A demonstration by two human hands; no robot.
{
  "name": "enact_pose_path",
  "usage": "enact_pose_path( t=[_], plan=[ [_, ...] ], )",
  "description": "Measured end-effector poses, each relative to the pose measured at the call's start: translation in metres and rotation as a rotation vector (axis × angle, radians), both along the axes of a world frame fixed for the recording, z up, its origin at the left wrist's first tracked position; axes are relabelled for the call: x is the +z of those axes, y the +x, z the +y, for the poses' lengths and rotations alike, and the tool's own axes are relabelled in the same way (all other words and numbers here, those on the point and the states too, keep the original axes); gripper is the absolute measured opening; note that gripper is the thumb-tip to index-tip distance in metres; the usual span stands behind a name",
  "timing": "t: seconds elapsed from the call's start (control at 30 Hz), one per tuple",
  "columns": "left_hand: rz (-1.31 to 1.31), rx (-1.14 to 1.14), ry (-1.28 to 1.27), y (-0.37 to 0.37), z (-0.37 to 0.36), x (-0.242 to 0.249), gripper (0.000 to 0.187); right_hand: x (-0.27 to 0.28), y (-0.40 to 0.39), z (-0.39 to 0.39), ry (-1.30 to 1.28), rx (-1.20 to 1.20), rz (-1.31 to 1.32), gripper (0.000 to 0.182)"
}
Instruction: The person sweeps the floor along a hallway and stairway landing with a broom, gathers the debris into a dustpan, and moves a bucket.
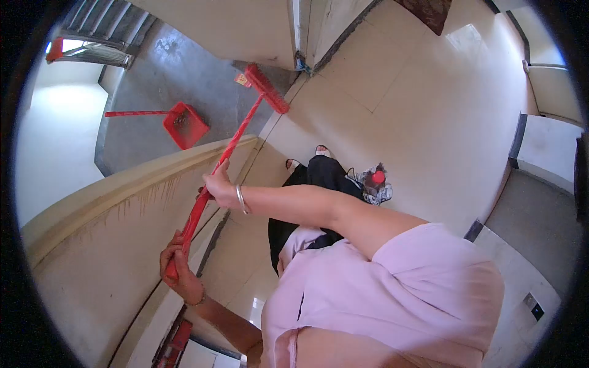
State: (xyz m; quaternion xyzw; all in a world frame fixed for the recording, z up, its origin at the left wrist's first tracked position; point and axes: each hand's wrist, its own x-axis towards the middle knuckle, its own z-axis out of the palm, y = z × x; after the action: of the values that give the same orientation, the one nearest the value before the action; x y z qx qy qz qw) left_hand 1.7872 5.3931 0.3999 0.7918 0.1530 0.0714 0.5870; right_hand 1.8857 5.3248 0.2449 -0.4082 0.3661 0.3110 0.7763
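Observation:
My right hand (218,184), below a silver bangle, is closed around the middle of a long red broom handle (232,146). Lower down, my left hand (179,267) grips the handle near its end. The red-bristled broom head (267,89) is at the doorway, where grey floor meets cream tiles. A red dustpan (186,126) with bits of debris in it lies on the grey floor, its long handle pointing left.
A cream door or wall panel (141,202) edges the doorway at left. Metal railings (104,24) stand at the upper left. By my sandalled feet (321,151), a patterned bag with a red-topped item (377,178) is on the tiles (392,92). A patterned mat lies at the top.

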Motion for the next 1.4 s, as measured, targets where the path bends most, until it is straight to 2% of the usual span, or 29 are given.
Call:
enact_pose_path(
  t=[0.07, 0.1, 0.17, 0.27, 0.3, 0.33, 0.4, 0.47, 0.53, 0.6, 0.67, 0.73, 0.8, 0.9, 1.0, 1.1, 1.2, 1.23, 1.33, 1.4],
  plan=[
    [-0.022, -0.059, -0.003, -0.003, 0.010, 0.005, 0.010, -0.022, -0.013, 0.016, -0.100, -0.095, -0.113, 0.080],
    [0.016, -0.088, -0.012, -0.004, 0.010, 0.003, 0.009, -0.021, -0.015, 0.000, -0.038, -0.024, -0.003, 0.083],
    [0.094, -0.148, -0.031, -0.002, 0.002, -0.007, 0.006, -0.034, -0.028, -0.030, -0.012, -0.100, 0.058, 0.064],
    [0.110, -0.431, -0.111, 0.012, -0.019, -0.034, 0.002, -0.036, -0.042, -0.082, -0.185, -0.301, 0.198, 0.040],
    [0.114, -0.509, -0.148, 0.016, -0.029, -0.049, 0.005, -0.111, -0.059, -0.090, -0.257, -0.341, 0.185, 0.041],
    [0.160, -0.563, -0.138, 0.021, -0.046, -0.060, 0.006, -0.100, -0.060, -0.117, -0.125, -0.444, 0.228, 0.041],
    [0.214, -0.626, -0.176, 0.022, -0.073, -0.084, 0.009, -0.080, -0.058, -0.154, -0.407, -0.493, 0.191, 0.025],
    [0.229, -0.651, -0.279, 0.021, -0.085, -0.112, 0.010, -0.151, -0.073, -0.149, -0.272, -0.500, 0.359, 0.034],
    [0.215, -0.588, -0.157, 0.023, -0.067, -0.091, 0.008, -0.221, -0.084, -0.111, -0.195, -0.461, 0.326, 0.036],
    [0.196, -0.562, -0.026, 0.031, -0.040, -0.061, 0.007, -0.204, -0.065, -0.066, -0.064, -0.321, 0.299, 0.022],
    [0.151, -0.563, 0.127, 0.042, -0.028, -0.030, 0.006, -0.160, -0.037, -0.029, 0.067, -0.178, 0.266, 0.009],
    [0.086, -0.553, 0.292, 0.054, -0.027, -0.003, 0.006, -0.086, -0.002, -0.012, 0.049, -0.125, 0.185, 0.026],
    [0.035, -0.570, 0.364, 0.065, -0.029, 0.007, 0.007, -0.083, 0.018, 0.000, 0.174, -0.095, 0.124, 0.024],
    [-0.012, -0.586, 0.418, 0.080, -0.024, 0.023, 0.008, -0.055, 0.035, 0.007, 0.209, -0.037, 0.071, 0.023],
    [-0.024, -0.586, 0.403, 0.086, -0.007, 0.041, 0.007, -0.004, 0.041, 0.007, 0.219, -0.205, 0.062, 0.017],
    [-0.023, -0.502, 0.319, 0.085, -0.010, 0.065, 0.011, 0.048, 0.038, -0.032, 0.319, -0.282, 0.082, 0.030],
    [-0.034, -0.439, 0.215, 0.086, -0.038, 0.075, 0.015, 0.070, 0.031, -0.086, 0.333, -0.265, 0.033, 0.038],
    [-0.038, -0.435, 0.182, 0.090, -0.050, 0.077, 0.016, 0.061, 0.028, -0.098, 0.310, -0.331, -0.053, 0.038],
    [0.003, -0.495, 0.113, 0.102, -0.103, 0.068, 0.015, 0.035, 0.026, -0.160, 0.169, -0.274, -0.086, 0.046],
    [0.036, -0.554, 0.047, 0.116, -0.148, 0.052, 0.015, 0.035, 0.031, -0.218, 0.155, -0.385, 0.021, 0.049]
  ],
)
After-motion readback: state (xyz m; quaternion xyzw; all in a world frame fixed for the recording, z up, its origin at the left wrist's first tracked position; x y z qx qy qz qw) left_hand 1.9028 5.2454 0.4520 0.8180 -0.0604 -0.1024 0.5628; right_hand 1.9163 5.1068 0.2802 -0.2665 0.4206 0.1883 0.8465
